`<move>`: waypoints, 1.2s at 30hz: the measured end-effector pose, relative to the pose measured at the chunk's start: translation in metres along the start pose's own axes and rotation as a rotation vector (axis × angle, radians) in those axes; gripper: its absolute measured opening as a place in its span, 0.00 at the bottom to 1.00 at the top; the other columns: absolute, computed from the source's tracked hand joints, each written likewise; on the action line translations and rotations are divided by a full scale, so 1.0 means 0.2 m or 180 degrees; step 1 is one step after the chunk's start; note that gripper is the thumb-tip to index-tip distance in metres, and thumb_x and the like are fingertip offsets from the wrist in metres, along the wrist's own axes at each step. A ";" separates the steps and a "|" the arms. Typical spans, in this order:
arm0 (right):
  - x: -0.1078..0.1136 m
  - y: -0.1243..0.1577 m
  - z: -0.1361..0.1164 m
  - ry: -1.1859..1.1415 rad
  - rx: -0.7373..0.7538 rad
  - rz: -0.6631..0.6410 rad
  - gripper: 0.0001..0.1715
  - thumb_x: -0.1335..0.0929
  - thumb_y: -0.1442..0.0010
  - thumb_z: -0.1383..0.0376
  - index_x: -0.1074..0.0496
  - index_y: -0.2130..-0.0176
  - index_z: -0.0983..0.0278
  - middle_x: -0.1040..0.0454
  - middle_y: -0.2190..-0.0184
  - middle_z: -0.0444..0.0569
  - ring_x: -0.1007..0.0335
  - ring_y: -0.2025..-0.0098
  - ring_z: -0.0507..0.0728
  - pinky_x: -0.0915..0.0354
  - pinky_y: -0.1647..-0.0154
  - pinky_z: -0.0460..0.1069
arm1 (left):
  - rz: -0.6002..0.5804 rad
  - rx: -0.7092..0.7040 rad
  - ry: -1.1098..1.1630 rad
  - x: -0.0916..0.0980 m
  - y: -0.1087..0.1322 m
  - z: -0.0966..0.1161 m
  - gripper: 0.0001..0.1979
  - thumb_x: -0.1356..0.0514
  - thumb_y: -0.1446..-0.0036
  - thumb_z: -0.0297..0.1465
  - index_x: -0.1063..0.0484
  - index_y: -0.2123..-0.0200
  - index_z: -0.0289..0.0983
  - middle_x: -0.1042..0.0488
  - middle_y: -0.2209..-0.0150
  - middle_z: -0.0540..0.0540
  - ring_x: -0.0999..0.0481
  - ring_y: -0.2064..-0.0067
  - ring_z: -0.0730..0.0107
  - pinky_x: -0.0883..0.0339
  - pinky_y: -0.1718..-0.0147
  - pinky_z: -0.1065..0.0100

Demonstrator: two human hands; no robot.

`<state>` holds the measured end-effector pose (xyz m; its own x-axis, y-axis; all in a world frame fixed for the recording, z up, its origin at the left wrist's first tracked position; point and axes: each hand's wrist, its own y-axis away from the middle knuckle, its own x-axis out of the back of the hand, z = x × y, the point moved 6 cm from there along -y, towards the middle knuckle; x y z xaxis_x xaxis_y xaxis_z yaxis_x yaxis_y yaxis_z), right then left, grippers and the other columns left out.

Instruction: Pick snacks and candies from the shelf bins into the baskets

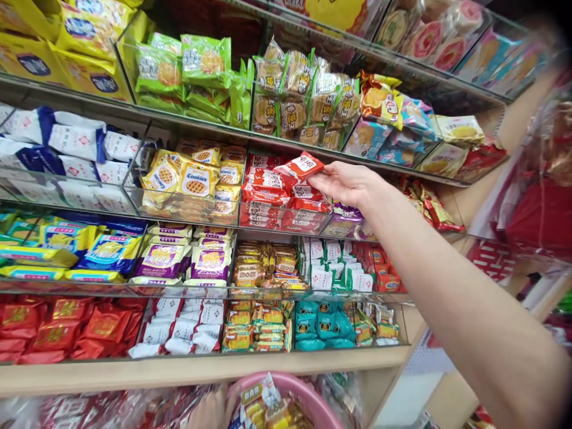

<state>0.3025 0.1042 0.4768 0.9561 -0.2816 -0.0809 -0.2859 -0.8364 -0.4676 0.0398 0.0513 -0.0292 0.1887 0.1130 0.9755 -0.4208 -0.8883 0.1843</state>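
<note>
My right hand (342, 183) reaches to the middle shelf, with the fingers closed on the near end of a red snack packet (298, 167). That packet is tilted over a compartment of matching red packets (263, 215). At the bottom edge, my left hand (210, 412) is partly cut off and a little blurred. Its fingers are at the left rim of a pink basket (308, 384) and appear to grip it. Inside the basket lie several snack packets (268, 411) in yellow, brown and white wrappers.
Clear dividers split the stepped shelves. Yellow cookie packets (196, 183) lie left of the red ones, purple packets (344, 219) to the right. Round biscuits in clear wrap (306, 101) sit above, brown packets (250, 271) below. A wooden ledge (179, 372) runs along the bottom.
</note>
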 end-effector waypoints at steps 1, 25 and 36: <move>0.04 0.05 0.00 -0.0007 0.0002 -0.0019 0.15 0.44 0.39 0.77 0.32 0.60 0.70 0.25 0.63 0.54 0.27 0.56 0.55 0.28 0.56 0.51 | 0.0039 -0.0024 -0.0096 0.00 0.01 0.00 0.36 0.58 0.46 0.15 0.50 0.37 0.47 0.35 0.42 0.34 0.26 0.53 0.51 0.30 0.60 0.55; 0.18 1.91 1.35 -0.0541 -0.2928 -0.1442 0.22 0.31 0.49 0.48 0.37 0.70 0.62 0.29 0.71 0.42 0.30 0.66 0.52 0.35 0.66 0.48 | 0.0027 0.0342 0.0612 0.16 0.04 0.02 0.27 0.65 0.36 0.41 0.37 0.47 0.31 0.24 0.61 0.32 0.23 0.58 0.54 0.32 0.64 0.62; 0.13 2.12 1.66 -0.0274 -0.3506 -0.1677 0.31 0.28 0.62 0.43 0.37 0.71 0.63 0.35 0.77 0.39 0.36 0.73 0.49 0.36 0.74 0.47 | 0.0076 0.0396 0.0625 0.16 0.05 0.02 0.28 0.66 0.36 0.42 0.36 0.50 0.31 0.23 0.63 0.33 0.22 0.59 0.53 0.32 0.65 0.61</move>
<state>0.2280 -0.1027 -0.0156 0.9605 0.2086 -0.1843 0.2759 -0.8013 0.5309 0.0454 0.0447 0.0038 -0.0013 0.1650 0.9863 -0.3081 -0.9384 0.1566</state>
